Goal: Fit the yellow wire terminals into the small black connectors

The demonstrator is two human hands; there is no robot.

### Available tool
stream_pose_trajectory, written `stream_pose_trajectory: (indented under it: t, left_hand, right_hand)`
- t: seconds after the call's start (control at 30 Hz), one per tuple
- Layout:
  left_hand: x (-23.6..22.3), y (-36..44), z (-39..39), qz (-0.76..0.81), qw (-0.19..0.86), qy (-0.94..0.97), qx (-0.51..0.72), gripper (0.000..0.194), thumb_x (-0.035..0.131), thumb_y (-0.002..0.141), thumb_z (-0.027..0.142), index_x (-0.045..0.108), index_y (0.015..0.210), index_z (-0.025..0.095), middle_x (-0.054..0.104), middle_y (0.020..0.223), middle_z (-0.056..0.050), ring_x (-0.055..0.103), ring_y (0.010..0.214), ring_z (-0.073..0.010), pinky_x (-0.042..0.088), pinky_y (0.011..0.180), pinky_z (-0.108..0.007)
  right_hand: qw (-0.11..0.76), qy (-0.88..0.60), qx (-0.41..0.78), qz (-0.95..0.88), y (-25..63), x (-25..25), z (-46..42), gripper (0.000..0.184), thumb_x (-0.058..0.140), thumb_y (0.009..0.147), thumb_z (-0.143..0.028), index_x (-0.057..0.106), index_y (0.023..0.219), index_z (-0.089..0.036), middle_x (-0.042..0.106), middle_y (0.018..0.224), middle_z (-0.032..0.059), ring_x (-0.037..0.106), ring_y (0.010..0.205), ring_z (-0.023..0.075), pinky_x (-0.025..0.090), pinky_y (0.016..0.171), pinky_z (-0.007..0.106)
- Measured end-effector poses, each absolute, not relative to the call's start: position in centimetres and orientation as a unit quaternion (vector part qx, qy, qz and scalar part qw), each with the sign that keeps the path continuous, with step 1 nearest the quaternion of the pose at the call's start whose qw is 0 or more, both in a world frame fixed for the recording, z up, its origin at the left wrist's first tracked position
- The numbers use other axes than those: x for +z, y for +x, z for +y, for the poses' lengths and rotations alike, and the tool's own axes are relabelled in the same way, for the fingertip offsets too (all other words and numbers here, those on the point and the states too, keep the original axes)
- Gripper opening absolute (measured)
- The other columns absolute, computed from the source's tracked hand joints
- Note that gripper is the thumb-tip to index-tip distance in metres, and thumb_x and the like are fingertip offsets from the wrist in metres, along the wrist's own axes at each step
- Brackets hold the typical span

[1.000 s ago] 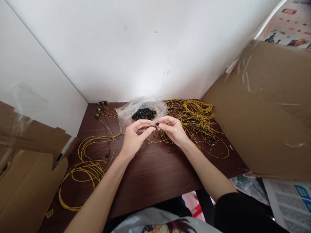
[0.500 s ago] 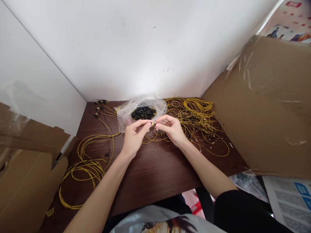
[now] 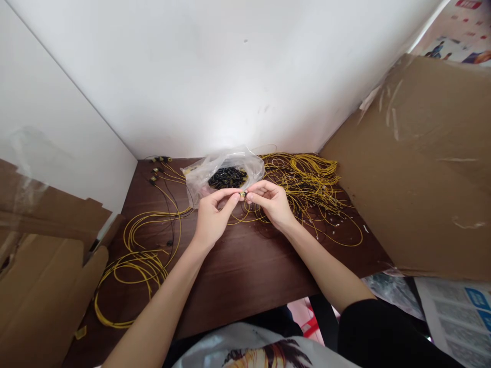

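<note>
Between the thumbs and forefingers of both hands is a small black-and-yellow connector piece [image 3: 243,194], too small to make out in detail. My left hand [image 3: 215,214] pinches its left end, and my right hand [image 3: 273,203] pinches the right end. Right behind the fingers stands an opened clear plastic bag [image 3: 195,186] with many small black-and-yellow pieces [image 3: 227,178] inside. A tangle of thin yellow cables [image 3: 307,179] lies to the right of the bag, partly behind my right hand.
Coiled yellow cables [image 3: 132,271] lie on the left of the brown table [image 3: 245,276]. Several black-and-yellow connector ends [image 3: 154,179] rest at the back left. Cardboard [image 3: 422,168] walls off the right side, more cardboard [image 3: 42,286] the left. A white wall [image 3: 230,76] rises behind.
Both hands stay in nearly the same place, still pinching the small piece. The piece appears turned slightly between the fingers, and the whole view has shifted a little.
</note>
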State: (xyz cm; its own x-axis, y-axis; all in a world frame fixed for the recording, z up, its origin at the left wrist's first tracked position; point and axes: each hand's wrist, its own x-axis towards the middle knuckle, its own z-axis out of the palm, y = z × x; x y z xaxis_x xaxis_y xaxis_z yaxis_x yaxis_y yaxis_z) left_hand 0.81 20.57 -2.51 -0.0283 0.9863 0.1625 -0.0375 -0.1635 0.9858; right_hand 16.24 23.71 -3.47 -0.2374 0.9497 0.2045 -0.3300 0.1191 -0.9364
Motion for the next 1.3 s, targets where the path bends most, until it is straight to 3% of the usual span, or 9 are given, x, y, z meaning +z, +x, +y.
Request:
stream_pose_trajectory:
  t: [0.47, 0.73, 1.3]
  left_hand:
    - [-2.6, 0.9, 20.2, 0.496, 0.375, 0.560, 0.547, 0.024, 0.062, 0.083, 0.034, 0.073, 0.094, 0.017, 0.075, 0.086, -0.005, 0.069, 0.082, -0.0181, 0.053, 0.081, -0.029]
    - [-2.5, 1.1, 20.0, 0.505, 0.375, 0.543, 0.556, 0.025, 0.063, 0.082, 0.035, 0.073, 0.093, 0.016, 0.075, 0.084, -0.005, 0.069, 0.080, -0.0181, 0.054, 0.079, -0.028]
    - [-2.2, 1.1, 20.0, 0.496, 0.375, 0.551, 0.557, 0.018, 0.067, 0.078, 0.030, 0.074, 0.088, 0.016, 0.075, 0.085, -0.004, 0.069, 0.079, -0.0174, 0.054, 0.080, -0.028]
  right_hand:
    - [0.573, -0.319, 0.482, -0.581, 15.8, -2.9, 23.0, 0.011, 0.077, 0.070, -0.028, 0.069, 0.075, -0.022, 0.070, 0.076, 0.0001, 0.064, 0.068, 0.0135, 0.053, 0.068, 0.030]
    - [0.560, -0.354, 0.357, -0.658, 16.0, -2.8, 22.6, 0.001, 0.070, 0.078, -0.024, 0.071, 0.077, -0.024, 0.070, 0.078, 0.0026, 0.064, 0.077, 0.0178, 0.051, 0.073, 0.034]
    - [0.554, -0.336, 0.316, -0.692, 16.4, -2.1, 22.4, 0.004, 0.069, 0.078, -0.020, 0.071, 0.077, -0.024, 0.071, 0.078, 0.0025, 0.066, 0.076, 0.0184, 0.052, 0.075, 0.035]
